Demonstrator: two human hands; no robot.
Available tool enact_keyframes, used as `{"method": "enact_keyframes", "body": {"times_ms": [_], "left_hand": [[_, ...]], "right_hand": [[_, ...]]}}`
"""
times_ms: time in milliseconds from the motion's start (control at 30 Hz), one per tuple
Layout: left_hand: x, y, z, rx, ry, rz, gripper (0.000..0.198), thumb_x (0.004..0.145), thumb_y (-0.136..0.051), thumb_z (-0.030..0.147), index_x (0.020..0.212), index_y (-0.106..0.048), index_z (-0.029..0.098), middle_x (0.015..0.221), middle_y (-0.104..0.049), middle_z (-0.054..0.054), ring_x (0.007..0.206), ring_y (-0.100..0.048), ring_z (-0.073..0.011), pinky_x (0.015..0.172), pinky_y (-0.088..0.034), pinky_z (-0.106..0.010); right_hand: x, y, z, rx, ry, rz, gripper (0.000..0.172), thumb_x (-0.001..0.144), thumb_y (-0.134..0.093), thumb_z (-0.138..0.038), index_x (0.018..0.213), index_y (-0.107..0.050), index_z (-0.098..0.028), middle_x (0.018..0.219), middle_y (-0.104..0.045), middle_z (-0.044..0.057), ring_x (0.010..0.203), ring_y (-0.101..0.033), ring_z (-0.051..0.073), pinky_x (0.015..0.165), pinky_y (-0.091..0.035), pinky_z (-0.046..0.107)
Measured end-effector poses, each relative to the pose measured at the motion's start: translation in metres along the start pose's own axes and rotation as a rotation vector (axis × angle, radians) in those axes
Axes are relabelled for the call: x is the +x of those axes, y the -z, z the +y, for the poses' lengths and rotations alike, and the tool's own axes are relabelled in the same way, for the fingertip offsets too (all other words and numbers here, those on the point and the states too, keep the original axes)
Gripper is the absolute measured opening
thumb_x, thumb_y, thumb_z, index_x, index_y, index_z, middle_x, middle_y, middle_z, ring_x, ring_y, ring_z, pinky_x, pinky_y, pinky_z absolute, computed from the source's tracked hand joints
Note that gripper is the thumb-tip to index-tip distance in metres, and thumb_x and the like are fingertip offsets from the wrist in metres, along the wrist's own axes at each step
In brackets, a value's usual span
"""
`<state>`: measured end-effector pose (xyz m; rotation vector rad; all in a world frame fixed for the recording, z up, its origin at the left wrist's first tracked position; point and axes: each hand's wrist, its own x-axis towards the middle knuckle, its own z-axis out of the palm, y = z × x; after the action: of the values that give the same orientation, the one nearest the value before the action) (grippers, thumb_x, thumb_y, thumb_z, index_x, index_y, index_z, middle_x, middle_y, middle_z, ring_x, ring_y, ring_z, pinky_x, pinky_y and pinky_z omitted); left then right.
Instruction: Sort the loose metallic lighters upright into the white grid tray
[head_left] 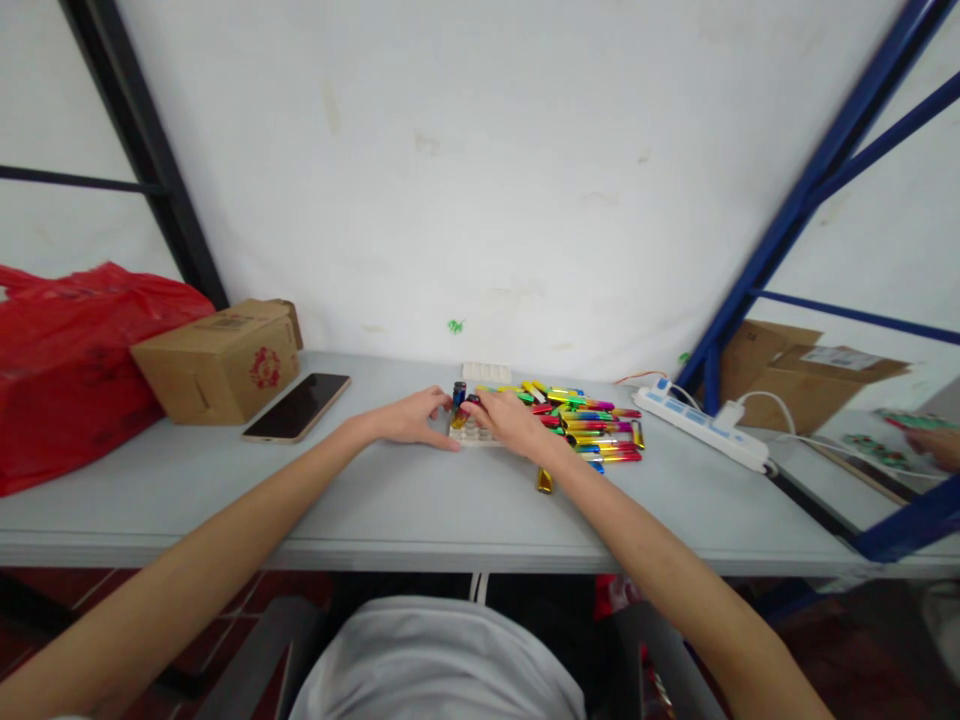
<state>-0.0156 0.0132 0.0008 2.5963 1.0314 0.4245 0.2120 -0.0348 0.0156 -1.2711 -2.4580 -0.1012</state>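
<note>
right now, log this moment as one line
left hand: open, beside front pale tray; right hand: over tray, grip unclear; shiny coloured pieces: loose, right of tray; phone: left of hands

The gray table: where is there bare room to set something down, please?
The table is bare between the left forearm and the front gold piece, and between the right forearm and power strip. Crowded: beside the right hand, with shiny pieces; left rear, with red bag, box and phone.

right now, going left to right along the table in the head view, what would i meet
Red bag, cardboard box, phone, left hand, right hand, heap of shiny multicoloured pieces, power strip.
</note>
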Motion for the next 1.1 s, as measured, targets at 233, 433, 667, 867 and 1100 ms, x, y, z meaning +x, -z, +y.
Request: {"method": "enact_keyframes", "body": {"times_ms": [233, 433, 667, 867, 1100], "left_hand": [[0.001, 0.000, 0.000, 0.015, -0.003, 0.022, 0.076, 0.063, -0.074, 0.079, 0.104, -0.063, 0.016, 0.103, -0.064, -0.009, 0.088, -0.060, -0.0251, 0.079, -0.050, -0.035], [0.001, 0.000, 0.000, 0.002, 0.024, 0.021, 0.079, 0.062, -0.074, 0.081, 0.105, -0.063, 0.015, 0.100, -0.064, -0.008, 0.087, -0.060, -0.0254, 0.078, -0.050, -0.035], [0.000, 0.002, 0.003, -0.029, 0.020, 0.006, 0.080, 0.063, -0.076, 0.077, 0.111, -0.064, 0.015, 0.108, -0.064, -0.010, 0.093, -0.060, -0.0267, 0.082, -0.050, -0.035], [0.000, 0.003, 0.004, -0.022, 0.039, -0.009, 0.080, 0.063, -0.076, 0.077, 0.112, -0.064, 0.015, 0.107, -0.064, -0.009, 0.093, -0.060, -0.0259, 0.082, -0.050, -0.035], [0.000, 0.002, 0.001, -0.005, 0.040, -0.012, 0.082, 0.063, -0.075, 0.078, 0.114, -0.063, 0.014, 0.109, -0.064, -0.011, 0.094, -0.060, -0.0269, 0.083, -0.050, -0.035]], "right_hand": [[0.004, -0.014, -0.013, -0.242, -0.011, -0.066, 0.051, 0.110, -0.031, -0.047, 0.115, -0.067, -0.011, 0.103, -0.075, 0.017, 0.097, -0.070, 0.027, 0.090, -0.041, 0.036], [0.002, -0.003, -0.008, -0.158, 0.010, -0.055, 0.055, 0.108, -0.034, -0.055, 0.101, -0.071, -0.015, 0.093, -0.076, 0.012, 0.088, -0.068, 0.022, 0.082, -0.038, 0.031], [-0.023, 0.040, 0.052, -0.029, -0.017, -0.113, 0.027, 0.103, -0.057, -0.035, 0.096, -0.073, -0.014, 0.093, -0.075, 0.009, 0.082, -0.064, 0.017, 0.074, -0.040, 0.026], [-0.040, 0.061, 0.084, 0.133, -0.207, -0.325, 0.019, 0.090, -0.071, -0.032, 0.101, -0.077, -0.016, 0.097, -0.079, 0.007, 0.083, -0.070, 0.019, 0.072, -0.046, 0.025], [-0.036, 0.057, 0.078, -0.003, -0.178, -0.343, 0.017, 0.094, -0.065, -0.028, 0.094, -0.079, -0.017, 0.096, -0.079, 0.009, 0.082, -0.069, 0.021, 0.073, -0.045, 0.027]]}}
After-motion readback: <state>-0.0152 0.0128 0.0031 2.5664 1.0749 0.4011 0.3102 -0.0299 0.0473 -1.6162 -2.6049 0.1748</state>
